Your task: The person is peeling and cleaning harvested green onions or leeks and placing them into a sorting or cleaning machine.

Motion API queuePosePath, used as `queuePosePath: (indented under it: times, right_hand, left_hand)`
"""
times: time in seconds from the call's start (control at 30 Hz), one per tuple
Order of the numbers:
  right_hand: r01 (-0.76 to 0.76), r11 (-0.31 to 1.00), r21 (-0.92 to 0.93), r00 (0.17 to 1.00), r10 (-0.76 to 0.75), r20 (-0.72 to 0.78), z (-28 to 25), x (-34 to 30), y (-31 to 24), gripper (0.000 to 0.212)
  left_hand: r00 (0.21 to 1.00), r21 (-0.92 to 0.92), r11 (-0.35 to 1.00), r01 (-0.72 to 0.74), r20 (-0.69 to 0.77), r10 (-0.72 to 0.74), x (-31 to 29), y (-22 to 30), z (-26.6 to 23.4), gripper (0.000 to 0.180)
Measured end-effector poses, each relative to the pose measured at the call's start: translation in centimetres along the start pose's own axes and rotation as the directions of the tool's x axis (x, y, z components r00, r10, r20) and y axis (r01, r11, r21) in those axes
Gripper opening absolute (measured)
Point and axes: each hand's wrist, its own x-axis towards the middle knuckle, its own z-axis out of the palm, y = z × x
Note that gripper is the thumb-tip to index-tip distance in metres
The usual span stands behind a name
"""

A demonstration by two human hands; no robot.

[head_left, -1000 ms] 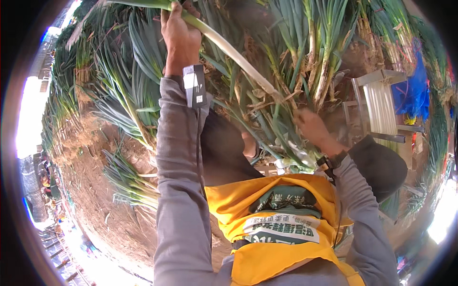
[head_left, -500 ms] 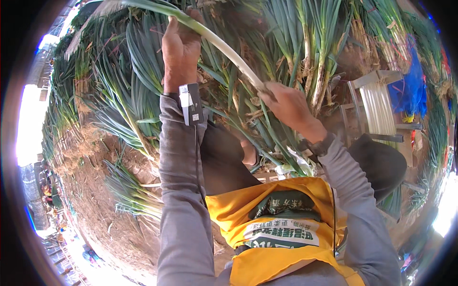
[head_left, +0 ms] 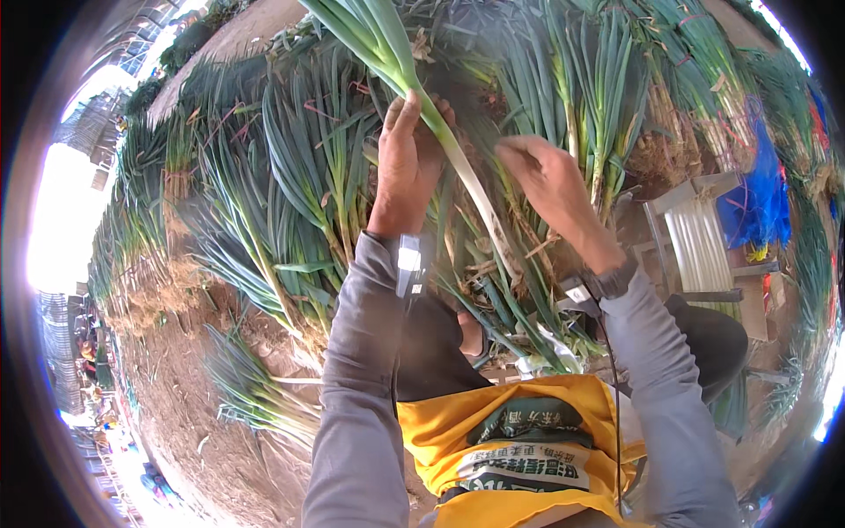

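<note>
L hand [head_left: 407, 172] grips long, smooth, wht-stemmed leek [head_left: 476, 188].

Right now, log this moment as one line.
left hand: gripping leek by its stem | right hand: apart from leek, fingers bent | nearby: leek bunches, stool, blue plastic

Green Fading to White

The leek [head_left: 473, 180] in the left hand [head_left: 412, 167] runs from green leaves through pale green to white. Grey sleeves [head_left: 356, 378] cover the forearms behind both hands. Nearer the body — an orange-yellow apron [head_left: 440, 431] with a dark green patch [head_left: 525, 424] and a white, dark-lettered panel [head_left: 528, 466]. Right of the right hand [head_left: 550, 185]: a stool seat [head_left: 697, 246] striped whitish — and bright blue plastic [head_left: 759, 198].
</note>
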Motion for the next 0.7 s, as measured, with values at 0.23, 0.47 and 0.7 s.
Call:
queuePosePath:
  times: [0.23, 0.47, 0.7]
  right_hand:
    - [0.165, 0.981, 0.097, 0.981, -0.154, -0.117, 2.6, 4.4, -1.5, 0.029]
    - [0.391, 0.795, -0.464, 0.859, -0.496, -0.125, 3.3, 5.1, -0.8, 0.027]
    - [0.050, 0.998, 0.042, 0.999, -0.049, -0.012, 1.5, 5.5, -0.8, 0.030]
  left_hand:
    - [0.998, 0.054, 0.997, 0.047, -0.034, -0.045, -0.8, -1.2, 1.1, 0.025]
    - [0.909, 0.027, 0.936, 0.352, 0.229, -0.348, -0.7, -1.2, 1.2, 0.037]
    - [0.997, 0.171, 0.982, 0.082, -0.018, -0.080, -1.3, -3.1, 1.2, 0.038]
